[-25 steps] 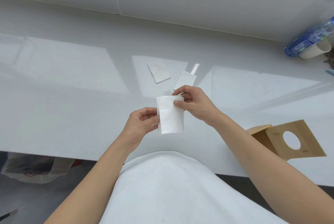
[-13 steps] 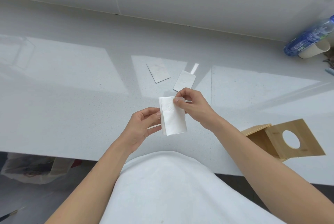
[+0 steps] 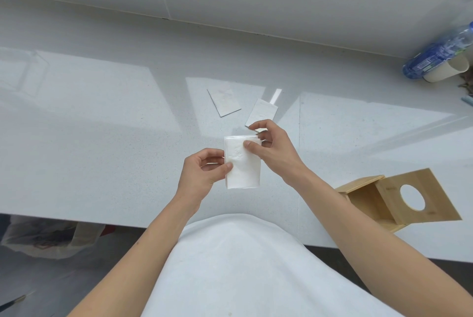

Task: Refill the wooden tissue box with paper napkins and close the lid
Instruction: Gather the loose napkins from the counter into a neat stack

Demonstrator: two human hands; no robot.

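A small white pack of paper napkins (image 3: pixel 245 170) is held upright above the counter between both hands. My left hand (image 3: pixel 202 176) pinches its left edge near the bottom. My right hand (image 3: pixel 273 147) grips its top right corner, thumb on the front face. The wooden tissue box (image 3: pixel 368 196) lies on its side at the right near the counter's front edge, its lid (image 3: pixel 425 196) with a round hole swung open. Two flat napkin packs (image 3: pixel 224 102) (image 3: pixel 261 113) lie on the counter beyond my hands.
White glossy counter (image 3: pixel 102 124) against a white wall. A blue-labelled plastic bottle (image 3: pixel 440 53) and a paper cup (image 3: pixel 448 71) lie at the far right corner. A plastic bag (image 3: pixel 46 237) sits below the counter edge at left.
The napkin pack has straightened and turned slightly. My right thumb slid onto the pack's front near the top, and my left fingers closed onto the left edge.
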